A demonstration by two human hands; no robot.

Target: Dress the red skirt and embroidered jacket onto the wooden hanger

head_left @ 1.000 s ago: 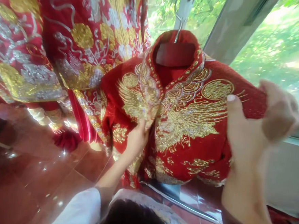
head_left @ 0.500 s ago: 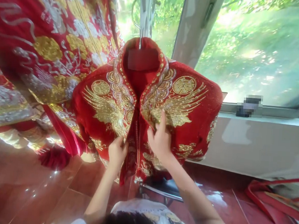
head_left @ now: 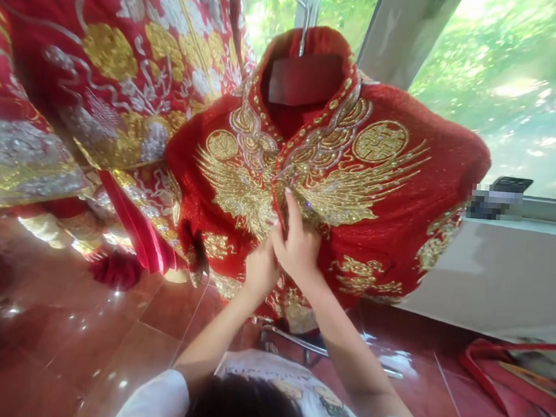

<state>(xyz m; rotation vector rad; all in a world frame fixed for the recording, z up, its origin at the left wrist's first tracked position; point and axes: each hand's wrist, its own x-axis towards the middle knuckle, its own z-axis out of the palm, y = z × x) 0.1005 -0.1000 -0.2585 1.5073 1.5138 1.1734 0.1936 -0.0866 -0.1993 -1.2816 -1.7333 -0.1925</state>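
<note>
A red jacket (head_left: 397,198) with gold and silver embroidery hangs from a metal-hooked hanger (head_left: 304,29) in front of me. Its two front edges meet at the chest, below an open collar. My left hand (head_left: 262,268) is closed on the left front edge, its fingertips partly hidden behind my right hand. My right hand (head_left: 299,245) grips the right front edge, with the index finger stretched up along the gold embroidery and the other fingers curled at the cloth. Both hands touch each other at the centre of the jacket.
Another embroidered red garment (head_left: 112,51) hangs at the left, with a red tassel (head_left: 116,267) near the floor. Behind the jacket is a window (head_left: 505,91); a dark, blurred object (head_left: 498,198) rests on its sill. A red-framed item (head_left: 490,369) stands at the lower right on the tiled floor (head_left: 143,364).
My hands have brought the two front edges together, closing the gap between them. The jacket now appears larger and further right in view. My left hand has moved right to meet my right hand.
</note>
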